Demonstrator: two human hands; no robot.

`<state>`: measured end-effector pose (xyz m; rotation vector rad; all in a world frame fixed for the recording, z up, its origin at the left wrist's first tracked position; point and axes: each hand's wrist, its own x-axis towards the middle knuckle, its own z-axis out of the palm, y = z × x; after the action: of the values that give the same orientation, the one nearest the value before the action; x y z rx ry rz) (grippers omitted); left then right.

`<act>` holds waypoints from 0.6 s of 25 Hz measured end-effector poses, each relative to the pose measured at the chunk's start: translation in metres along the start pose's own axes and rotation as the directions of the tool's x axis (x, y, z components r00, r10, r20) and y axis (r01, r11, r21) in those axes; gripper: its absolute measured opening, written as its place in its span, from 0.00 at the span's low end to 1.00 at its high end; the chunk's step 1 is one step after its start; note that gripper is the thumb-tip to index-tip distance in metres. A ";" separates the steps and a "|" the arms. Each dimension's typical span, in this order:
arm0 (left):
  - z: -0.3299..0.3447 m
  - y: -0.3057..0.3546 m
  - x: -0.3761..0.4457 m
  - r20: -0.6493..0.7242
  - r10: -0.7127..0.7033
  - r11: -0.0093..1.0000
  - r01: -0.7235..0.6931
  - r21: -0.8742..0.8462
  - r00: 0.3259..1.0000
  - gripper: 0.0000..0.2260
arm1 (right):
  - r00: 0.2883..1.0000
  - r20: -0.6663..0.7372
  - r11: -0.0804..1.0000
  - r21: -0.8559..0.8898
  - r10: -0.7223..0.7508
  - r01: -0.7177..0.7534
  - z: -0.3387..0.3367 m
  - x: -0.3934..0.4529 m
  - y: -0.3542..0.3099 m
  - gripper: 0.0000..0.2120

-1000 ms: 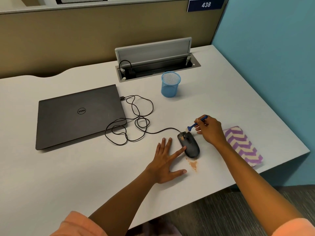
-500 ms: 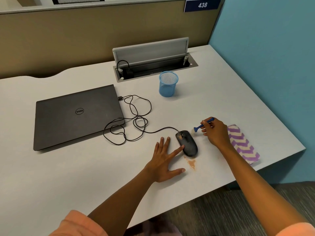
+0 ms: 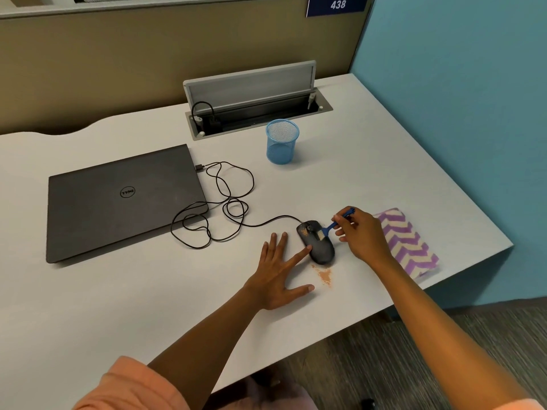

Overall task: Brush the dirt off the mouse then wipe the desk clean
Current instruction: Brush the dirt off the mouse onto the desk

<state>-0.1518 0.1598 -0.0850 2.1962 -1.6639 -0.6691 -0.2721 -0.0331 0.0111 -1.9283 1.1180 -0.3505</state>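
My white desk (image 3: pixel 384 149) carried a closed laptop (image 3: pixel 118 199) at the left, its cable (image 3: pixel 228 202) looped out to the black mouse (image 3: pixel 318 250). A blue mesh cup (image 3: pixel 281 142) stood behind. A striped cloth (image 3: pixel 411 247) lay by the right edge. Orange dirt (image 3: pixel 325 275) sat just before the mouse. My left hand (image 3: pixel 278 276) rested flat beside it.

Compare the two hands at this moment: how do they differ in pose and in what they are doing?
The left hand lies flat on the desk with fingers spread, one fingertip against the side of the mouse; the right hand is raised, fingers curled.
The left hand holds nothing; the right hand pinches the blue brush, whose bristles sit on the mouse.
Both are bare and flank the mouse.
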 end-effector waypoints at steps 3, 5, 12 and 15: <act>0.001 -0.001 0.000 -0.001 0.001 1.000 -0.001 -0.004 1.000 0.38 | 1.000 0.028 0.999 -0.053 -0.008 0.010 -0.001 -0.003 0.003 0.10; 0.001 -0.001 0.001 0.001 0.003 1.000 -0.003 -0.002 1.000 0.38 | 0.999 0.040 0.996 -0.090 -0.014 0.018 -0.002 -0.005 0.003 0.09; -0.001 0.000 0.000 0.007 0.003 1.000 -0.003 0.002 1.000 0.37 | 0.997 0.049 0.983 -0.172 -0.055 0.063 0.005 -0.004 -0.008 0.10; -0.002 0.001 0.000 0.011 -0.001 1.000 0.001 0.003 1.000 0.38 | 0.994 0.067 0.968 -0.233 -0.084 0.098 0.006 -0.011 -0.006 0.07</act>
<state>-0.1517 0.1596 -0.0832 2.1996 -1.6708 -0.6806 -0.2716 -0.0196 0.0140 -2.1898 1.0757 -0.2186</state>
